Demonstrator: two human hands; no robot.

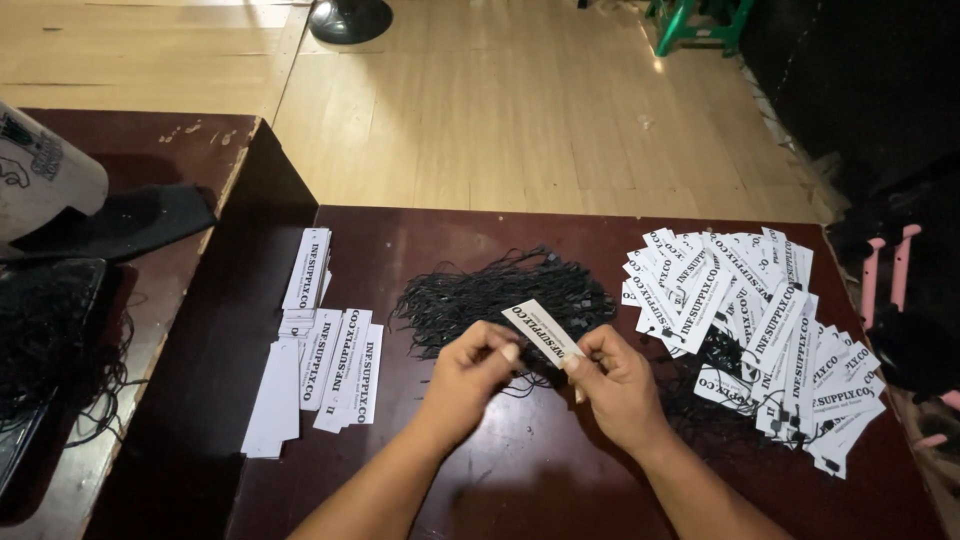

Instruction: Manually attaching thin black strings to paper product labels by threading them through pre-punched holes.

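While a white paper tag is pinched between the closed fingers of the left hand and the right hand, it is held just above a tangle of black strings on the dark bench. The threading step seems underway; a steady pinch is called for. Unstrung tags lie left, strung tags right.

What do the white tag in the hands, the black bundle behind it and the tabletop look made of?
The white tag, pinched between the left hand and right hand, looks like matte printed card: flat, stiff, crisp-edged. The black bundle seems to be thin cord or string loops, tangled and limp; the fibre cannot be told. The table looks like dark varnished wood or veneer, with a faint sheen and scuffs.
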